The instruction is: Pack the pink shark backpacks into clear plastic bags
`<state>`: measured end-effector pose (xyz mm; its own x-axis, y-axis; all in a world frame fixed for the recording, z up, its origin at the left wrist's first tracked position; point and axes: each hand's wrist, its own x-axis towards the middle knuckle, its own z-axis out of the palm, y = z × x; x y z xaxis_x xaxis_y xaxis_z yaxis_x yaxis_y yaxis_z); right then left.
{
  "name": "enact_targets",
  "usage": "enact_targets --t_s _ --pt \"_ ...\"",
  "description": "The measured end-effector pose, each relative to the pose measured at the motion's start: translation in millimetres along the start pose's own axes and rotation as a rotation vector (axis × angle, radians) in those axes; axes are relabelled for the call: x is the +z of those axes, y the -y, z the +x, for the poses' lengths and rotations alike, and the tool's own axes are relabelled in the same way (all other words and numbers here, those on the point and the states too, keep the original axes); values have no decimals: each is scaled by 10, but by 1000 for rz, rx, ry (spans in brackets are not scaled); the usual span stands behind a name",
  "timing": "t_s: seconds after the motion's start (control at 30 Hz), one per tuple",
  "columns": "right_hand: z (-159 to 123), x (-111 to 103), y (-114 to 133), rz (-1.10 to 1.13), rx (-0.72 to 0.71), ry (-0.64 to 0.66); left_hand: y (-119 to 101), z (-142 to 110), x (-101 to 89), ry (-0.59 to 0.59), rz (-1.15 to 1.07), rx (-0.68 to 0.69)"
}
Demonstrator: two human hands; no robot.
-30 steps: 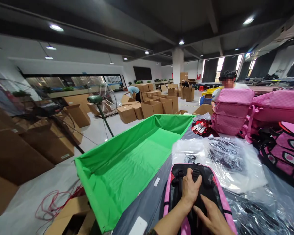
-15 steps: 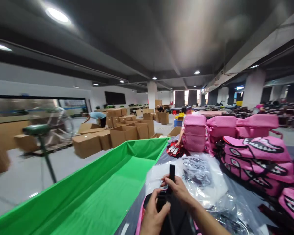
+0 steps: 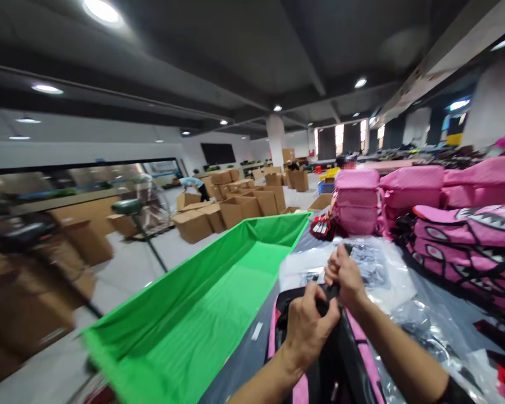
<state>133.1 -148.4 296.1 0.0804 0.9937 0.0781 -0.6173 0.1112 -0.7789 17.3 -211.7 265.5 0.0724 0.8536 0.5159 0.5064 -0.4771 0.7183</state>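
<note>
From where I stand, the nearest thing is the bag with pink edges [image 3: 366, 359], lying on the grey table covering [image 3: 239, 359]. For working the black strap [image 3: 333, 290] well, I think one hand should keep the base steady while the other pulls evenly, without twisting. The left hand [image 3: 305, 325] is almost closed, thumb and forefinger pinching the strap low down. The right hand [image 3: 347, 278] is closed in a loose fist around its upper part. Just beyond are clear plastic bags [image 3: 387, 280], and beside the table a green trough [image 3: 202, 314]. Farther are red tags [image 3: 321, 227], stacked pink bags [image 3: 356, 207], then open cartons [image 3: 239, 207] and a bending person [image 3: 191, 182].
</note>
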Motion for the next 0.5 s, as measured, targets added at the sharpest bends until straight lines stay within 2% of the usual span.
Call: enact_targets --t_s 0.1,0.13,0.2,0.33,0.5 --pt "-13 33 278 -86 -67 182 -190 63 -42 6 5 27" --pt "6 30 309 -110 -67 199 -205 85 -33 1 13 24" --pt "89 -19 239 -142 0 132 -160 108 32 6 34 -7" --pt "468 -323 -286 -158 148 -93 136 51 301 81 116 -108" --pt "988 -856 -990 -158 185 -283 523 -258 609 144 304 -312"
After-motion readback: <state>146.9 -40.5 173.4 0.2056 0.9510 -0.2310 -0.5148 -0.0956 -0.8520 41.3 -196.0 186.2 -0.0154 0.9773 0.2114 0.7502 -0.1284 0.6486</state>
